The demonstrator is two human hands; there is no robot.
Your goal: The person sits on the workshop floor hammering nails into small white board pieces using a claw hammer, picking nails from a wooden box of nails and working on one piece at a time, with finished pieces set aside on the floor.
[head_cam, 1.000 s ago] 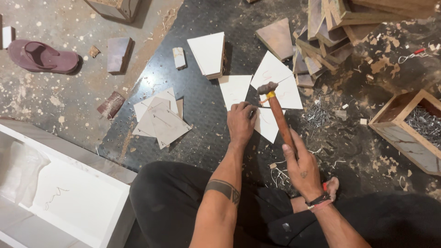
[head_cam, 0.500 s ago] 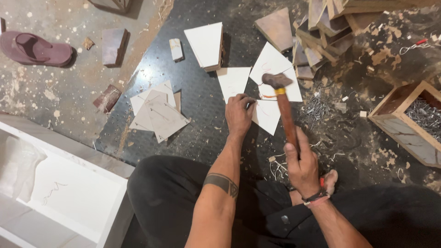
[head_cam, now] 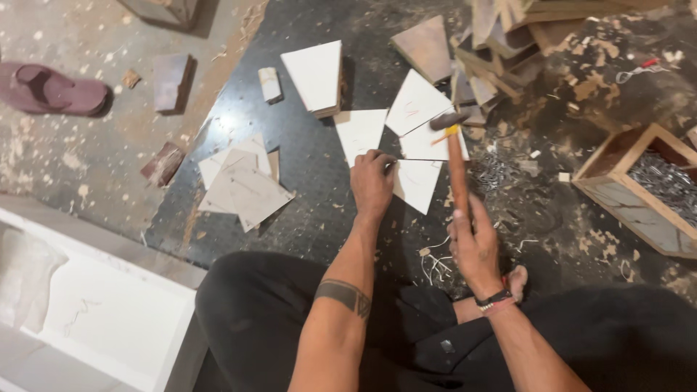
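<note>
While the white triangle boards (head_cam: 417,181) lie flat on the dark floor (head_cam: 305,181), thin, stiff and probably light, the left hand (head_cam: 372,185) pins one by its edge, fingers curled. The right hand (head_cam: 475,243) grips the hammer (head_cam: 456,163) low on its wooden handle, head-heavy I'd guess.

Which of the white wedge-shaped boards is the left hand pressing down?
The white wedge-shaped board nearest the person, under the left hand. The other boards lie farther off, untouched; the right hand holds a wooden-handled hammer.
</note>
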